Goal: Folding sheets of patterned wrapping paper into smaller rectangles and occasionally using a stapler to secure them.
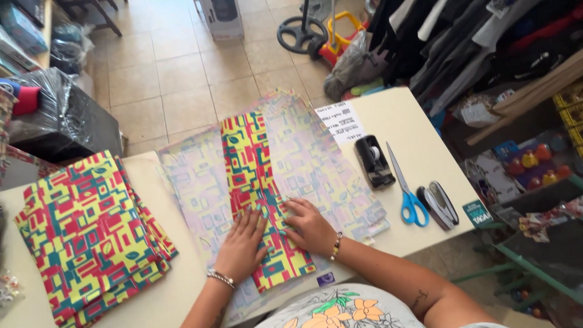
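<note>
A large sheet of patterned wrapping paper (316, 158) lies pale side up on the cream table (419, 140). A strip of it (249, 170) is folded over the middle, showing its bright red, yellow and teal print. My left hand (242, 246) presses flat on the near end of that strip, fingers apart. My right hand (311, 226) rests beside it, fingers curled on the strip's right edge. Neither hand lifts anything.
A stack of folded sheets in the same print (91, 231) sits at the table's left. Right of the paper lie a black tape dispenser (373, 161), blue-handled scissors (405, 191), a stapler (442, 203) and a printed note (341, 120). Hanging clothes and toys crowd the right.
</note>
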